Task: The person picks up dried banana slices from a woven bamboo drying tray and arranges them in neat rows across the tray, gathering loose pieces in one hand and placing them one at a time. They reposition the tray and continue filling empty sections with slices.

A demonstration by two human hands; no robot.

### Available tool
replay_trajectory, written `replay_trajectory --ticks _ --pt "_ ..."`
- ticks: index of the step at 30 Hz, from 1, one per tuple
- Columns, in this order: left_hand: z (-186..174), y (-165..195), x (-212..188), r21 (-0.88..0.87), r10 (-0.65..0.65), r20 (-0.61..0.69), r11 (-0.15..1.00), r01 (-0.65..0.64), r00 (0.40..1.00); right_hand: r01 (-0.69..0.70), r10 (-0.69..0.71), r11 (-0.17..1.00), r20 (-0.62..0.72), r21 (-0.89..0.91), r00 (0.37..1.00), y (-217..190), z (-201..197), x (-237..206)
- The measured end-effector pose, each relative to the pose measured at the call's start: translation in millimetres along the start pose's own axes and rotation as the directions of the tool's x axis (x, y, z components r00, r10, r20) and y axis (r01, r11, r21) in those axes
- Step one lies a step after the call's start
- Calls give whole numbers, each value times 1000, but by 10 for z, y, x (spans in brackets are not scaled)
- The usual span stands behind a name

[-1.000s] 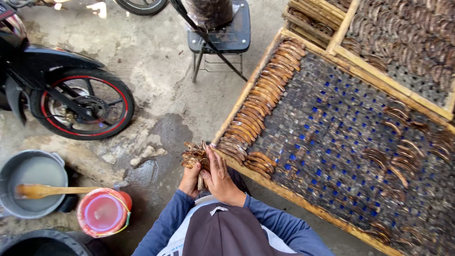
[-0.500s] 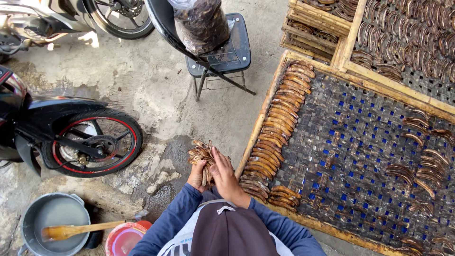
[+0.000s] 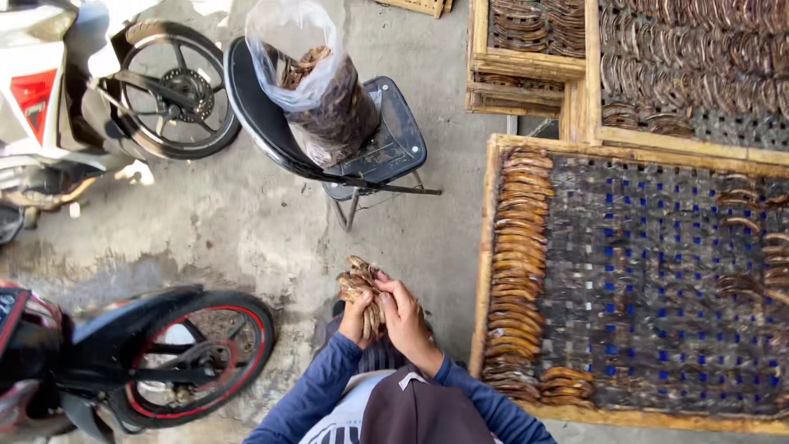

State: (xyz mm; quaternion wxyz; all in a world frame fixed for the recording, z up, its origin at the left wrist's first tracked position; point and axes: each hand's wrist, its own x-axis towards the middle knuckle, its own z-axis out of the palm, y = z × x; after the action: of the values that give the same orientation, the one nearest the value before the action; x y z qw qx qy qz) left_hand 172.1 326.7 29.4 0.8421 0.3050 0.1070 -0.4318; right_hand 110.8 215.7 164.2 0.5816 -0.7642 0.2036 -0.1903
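A: What stood on the far left?

B: Two motorbikes, a white one (image 3: 49,123) at the top and a black one with a red-rimmed wheel (image 3: 201,358) lower down, both on stained concrete.

A: And in the middle?

B: A dark chair (image 3: 362,156) carried a clear plastic bag (image 3: 316,90) stuffed with brown dried strips. Below it, the left hand (image 3: 359,316) was closed around a bundle of dried strips (image 3: 362,284), gripping it from underneath. The right hand (image 3: 404,316) lay against the bundle's side, fingers curled on the strips, so it was grasping too.

A: Where was the bundle relative to the drying rack?

B: Over bare concrete, just left of the wooden-framed mesh tray (image 3: 485,271), whose left edge already held a neat column of strips (image 3: 518,263).

A: Any risk?

B: I'd judge the bundle looked loose and fanned at the top; a slack grip could have let pieces fall onto the dirty floor
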Motion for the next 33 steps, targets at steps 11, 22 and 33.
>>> replay_trajectory --ticks 11,22,33 --pt "-901 2087 807 -189 -153 184 964 188 971 -80 54 992 253 95 966 -526 1461 1614" --pt "-346 3655 2444 -270 79 413 962 40 907 -56 33 954 82 295 996 9 1808 4080" --pt "566 5279 4779 -108 49 384 994 -8 922 2 -97 951 -293 -308 951 360 1803 6904"
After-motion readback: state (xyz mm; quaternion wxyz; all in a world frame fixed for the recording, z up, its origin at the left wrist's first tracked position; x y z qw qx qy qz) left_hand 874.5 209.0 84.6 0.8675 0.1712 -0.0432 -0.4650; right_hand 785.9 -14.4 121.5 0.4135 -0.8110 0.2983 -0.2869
